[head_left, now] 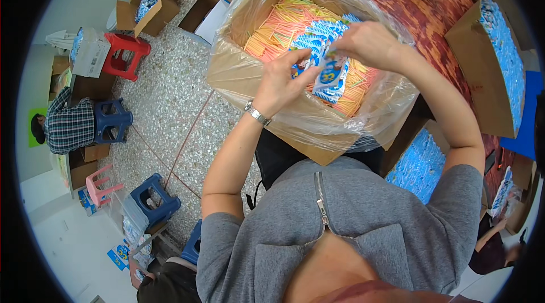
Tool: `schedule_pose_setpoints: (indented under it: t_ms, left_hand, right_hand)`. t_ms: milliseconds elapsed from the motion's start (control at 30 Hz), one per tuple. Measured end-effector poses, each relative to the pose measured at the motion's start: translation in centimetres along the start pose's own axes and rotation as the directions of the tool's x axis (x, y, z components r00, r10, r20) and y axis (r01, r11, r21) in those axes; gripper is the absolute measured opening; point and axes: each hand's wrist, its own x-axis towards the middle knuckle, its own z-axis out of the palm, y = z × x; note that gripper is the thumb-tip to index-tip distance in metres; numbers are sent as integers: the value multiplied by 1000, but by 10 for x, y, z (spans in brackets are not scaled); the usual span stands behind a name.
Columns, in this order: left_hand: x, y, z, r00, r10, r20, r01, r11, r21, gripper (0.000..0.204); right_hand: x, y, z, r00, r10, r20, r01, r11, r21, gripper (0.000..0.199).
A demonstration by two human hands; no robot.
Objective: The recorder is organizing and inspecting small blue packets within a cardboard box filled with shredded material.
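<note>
A large cardboard box (235, 70) lined with clear plastic holds many thin pink, yellow and orange sticks (275, 27). Several blue-and-white packets (321, 29) lie in a row on top of them. My right hand (366, 44) pinches the top of a small printed packet (330, 73) above that row. Close on its left is my left hand (284, 80), its thumb and fingers apart, the thumb tip next to the packet's edge. Whether that thumb touches the packet I cannot tell.
Cardboard boxes full of blue packets stand at right (499, 64), beside my lap (420, 164) and far left (149, 2). A red stool (126, 56) and blue stools (156, 201) stand on the speckled floor. Other people sit at left (71, 124), lower left and lower right.
</note>
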Motion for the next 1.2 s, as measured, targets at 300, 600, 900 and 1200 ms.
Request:
schedule_pose_setpoints:
  t_ms: [300,600,900,1200]
  left_hand:
    - [28,24,-42,988,-119,-98,88,956,-280,18]
    - [8,-2,-81,937,-204,-285,144,965,-219,7]
    - [-12,-12,-86,889,-265,-373,117,920,-374,17]
    - [-16,-18,-89,883,-282,-376,123,911,-394,19]
  right_hand:
    - [70,-33,-70,922,133,-362,67,869,490,18]
    - [126,-39,-28,820,-51,-569,449,675,586,19]
    - [180,-48,102,917,66,393,-186,943,276,25]
    - [193,-67,120,849,112,517,-308,899,310,30]
